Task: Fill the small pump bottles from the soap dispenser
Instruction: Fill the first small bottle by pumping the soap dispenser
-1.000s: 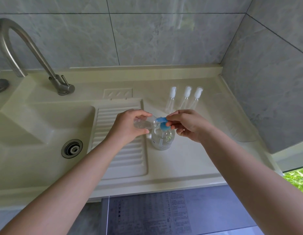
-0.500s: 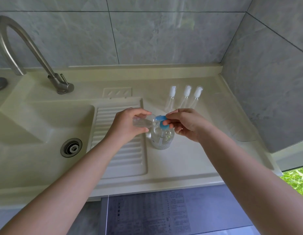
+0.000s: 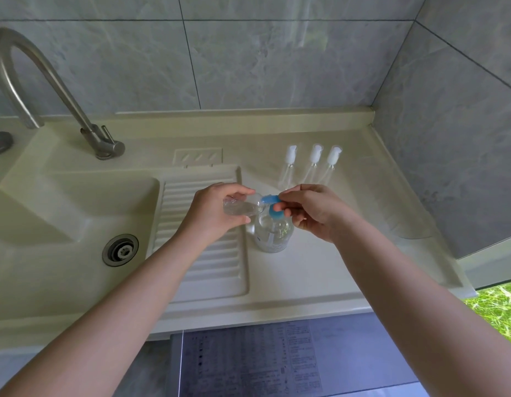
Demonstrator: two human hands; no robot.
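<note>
Filling is under way: the left hand (image 3: 214,213) grips a small bottle (image 3: 239,208) tilted at the blue spout, the right hand (image 3: 311,210) pinches the dispenser (image 3: 272,230) pump, likely pressing next.

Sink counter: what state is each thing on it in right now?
Soap dispenser: upright, part full.
Blue pump: under right hand.
Small bottle: uncapped, tilted, gripped by left hand.
Three capped bottles: upright, look empty.
Tap: no water running.

Soap dispenser (image 3: 272,234) stands on the counter (image 3: 320,270), right of the sink (image 3: 62,224), three pump bottles (image 3: 313,164) behind
</note>
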